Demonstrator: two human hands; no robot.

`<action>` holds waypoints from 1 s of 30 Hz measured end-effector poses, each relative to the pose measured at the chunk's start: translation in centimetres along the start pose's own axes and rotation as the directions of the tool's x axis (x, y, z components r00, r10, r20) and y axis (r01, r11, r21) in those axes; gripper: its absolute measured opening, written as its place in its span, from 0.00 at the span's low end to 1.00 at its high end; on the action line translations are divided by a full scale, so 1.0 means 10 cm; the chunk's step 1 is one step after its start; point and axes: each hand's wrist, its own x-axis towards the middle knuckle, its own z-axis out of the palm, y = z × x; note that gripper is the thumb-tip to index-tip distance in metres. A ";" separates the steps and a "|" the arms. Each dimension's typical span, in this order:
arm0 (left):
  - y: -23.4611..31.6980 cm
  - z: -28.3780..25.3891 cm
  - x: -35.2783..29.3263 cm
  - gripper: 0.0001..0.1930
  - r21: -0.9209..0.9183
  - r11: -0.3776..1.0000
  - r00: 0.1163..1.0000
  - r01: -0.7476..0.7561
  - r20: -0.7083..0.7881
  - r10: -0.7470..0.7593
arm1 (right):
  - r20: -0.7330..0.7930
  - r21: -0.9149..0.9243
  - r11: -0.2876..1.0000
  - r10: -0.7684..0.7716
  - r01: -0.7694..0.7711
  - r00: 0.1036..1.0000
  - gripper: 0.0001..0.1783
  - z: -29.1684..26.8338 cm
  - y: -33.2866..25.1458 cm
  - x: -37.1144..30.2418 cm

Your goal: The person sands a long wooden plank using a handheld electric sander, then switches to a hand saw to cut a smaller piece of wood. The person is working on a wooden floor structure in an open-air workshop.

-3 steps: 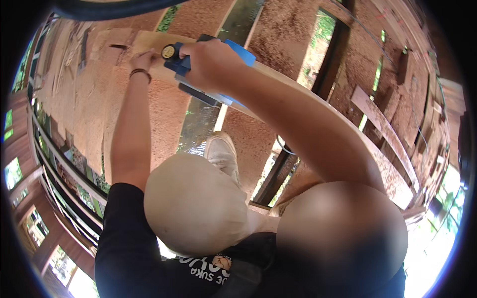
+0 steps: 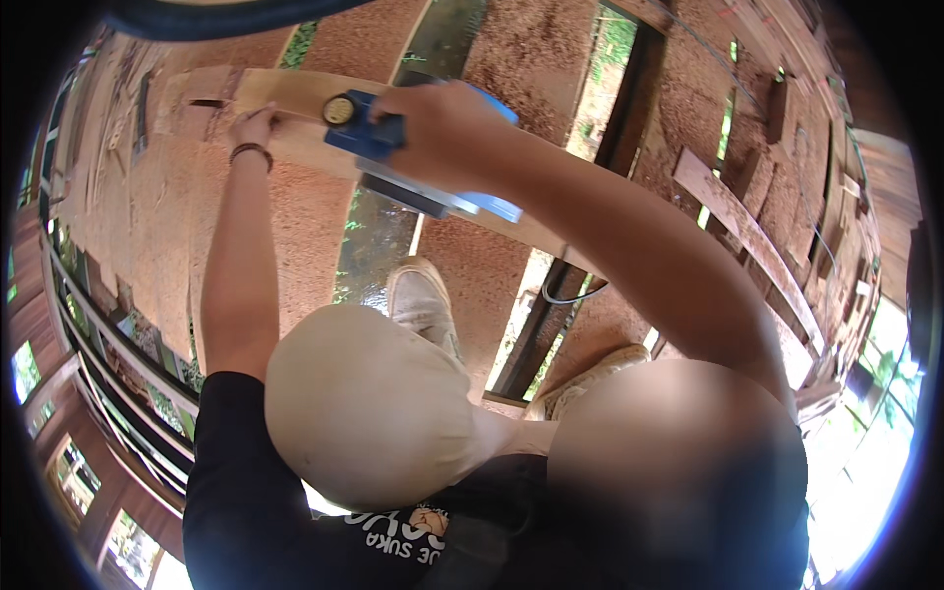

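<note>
prob mid-planing, grips planer (image 2: pixel 356 136) in right hand (image 2: pixel 438 123), touches board (image 2: pixel 285 91) with left hand (image 2: pixel 254 126) at ten o'clock (unclear grip), needs level push

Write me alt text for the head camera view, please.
A right hand grips a blue power planer on a long board, while the left hand, with a bracelet at its wrist, is at the board's edge. Around them are reddish-brown planks with gaps between.
</note>
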 end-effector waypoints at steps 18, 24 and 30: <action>0.04 -0.13 0.06 0.11 -0.042 0.998 0.998 0.043 -0.051 -0.045 | -0.068 0.037 0.963 0.268 -0.266 0.961 0.23 -0.58 1.31 -3.16; 0.08 -0.14 -0.13 0.10 -0.049 0.999 0.999 0.017 -0.044 -0.019 | -0.047 0.063 0.982 0.180 -0.177 0.983 0.24 -0.34 0.91 -2.09; 0.21 0.02 -0.30 0.12 0.069 0.994 0.996 0.081 -0.035 -0.079 | -0.070 -0.034 0.981 0.188 -0.191 0.980 0.22 0.01 0.26 -0.87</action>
